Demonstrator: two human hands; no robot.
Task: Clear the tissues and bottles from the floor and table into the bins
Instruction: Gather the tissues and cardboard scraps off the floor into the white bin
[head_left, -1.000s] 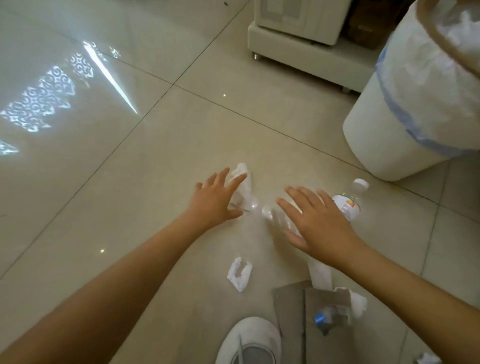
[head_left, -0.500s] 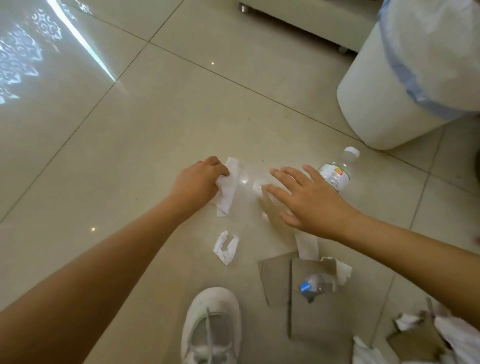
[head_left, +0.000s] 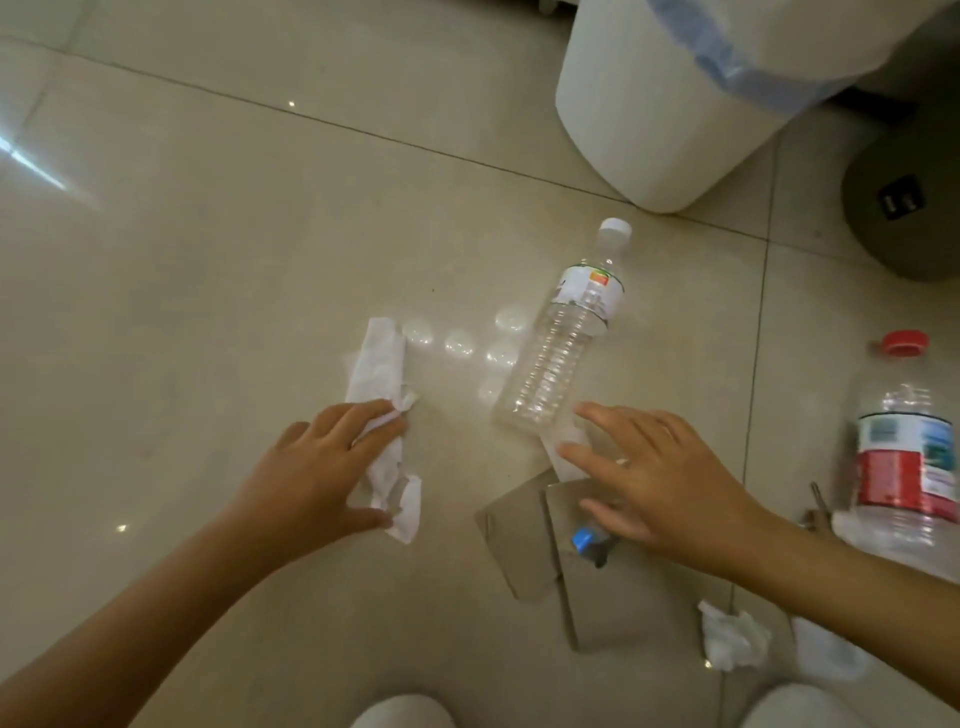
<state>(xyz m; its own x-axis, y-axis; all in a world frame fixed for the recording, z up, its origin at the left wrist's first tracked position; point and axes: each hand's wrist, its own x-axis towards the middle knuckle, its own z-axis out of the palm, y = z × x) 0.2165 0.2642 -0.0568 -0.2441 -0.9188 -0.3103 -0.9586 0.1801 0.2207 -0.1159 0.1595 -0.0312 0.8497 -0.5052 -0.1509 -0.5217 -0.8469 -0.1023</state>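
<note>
- White bin (head_left: 649, 119) stood at top right on the tiled floor (head_left: 182, 234).
- Red-label bottle (head_left: 904, 457) lay at the right edge.
- Clear bottle (head_left: 558, 343) lay on the floor, cap toward the bin, base just beside the right hand.
- Cardboard pieces (head_left: 613, 597) lay under the right hand.
- Left hand (head_left: 311, 478) pinched a long tissue (head_left: 376, 364) on the floor.
- Right hand (head_left: 660, 483) was spread, holding nothing.
- Crumpled tissue (head_left: 727, 639) lay near the right forearm.

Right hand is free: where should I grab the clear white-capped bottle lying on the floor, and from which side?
Take the clear bottle by its ribbed mid-body, reaching down from above. It lies flat, base toward the right hand, cap pointing at the white bin. The ridges probably steady a grip, and nothing covers its top.
</note>
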